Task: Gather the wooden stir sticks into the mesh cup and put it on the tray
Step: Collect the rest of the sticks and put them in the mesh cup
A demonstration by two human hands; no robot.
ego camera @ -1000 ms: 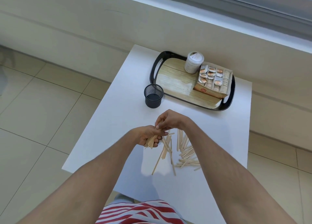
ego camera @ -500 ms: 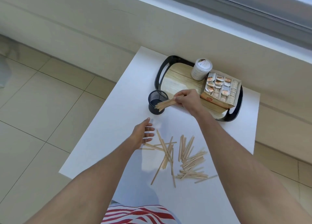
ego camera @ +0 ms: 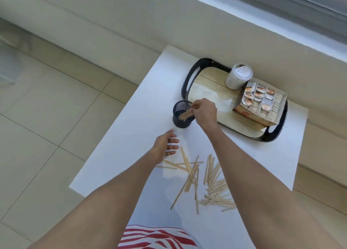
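A black mesh cup (ego camera: 179, 121) stands on the white table (ego camera: 131, 136), just left of the tray (ego camera: 189, 77), a black-rimmed one with a wood-look floor. My right hand (ego camera: 205, 113) is over the cup's right rim, shut on a bundle of wooden stir sticks (ego camera: 186, 113) whose lower ends reach inside the cup. My left hand (ego camera: 165, 145) rests flat on the table with fingers spread, holding nothing, a little below the cup. Several loose stir sticks (ego camera: 206, 177) lie scattered on the table between my forearms.
On the tray stand a white lidded jar (ego camera: 238, 76) and a cardboard box of sachets (ego camera: 261, 103). The table's left edge drops to a tiled floor (ego camera: 47, 117). A wall and window ledge run behind the tray.
My right hand took the bundle from my left hand, carried it up to the cup and lowered its ends inside. My left hand opened and lay flat on the table.
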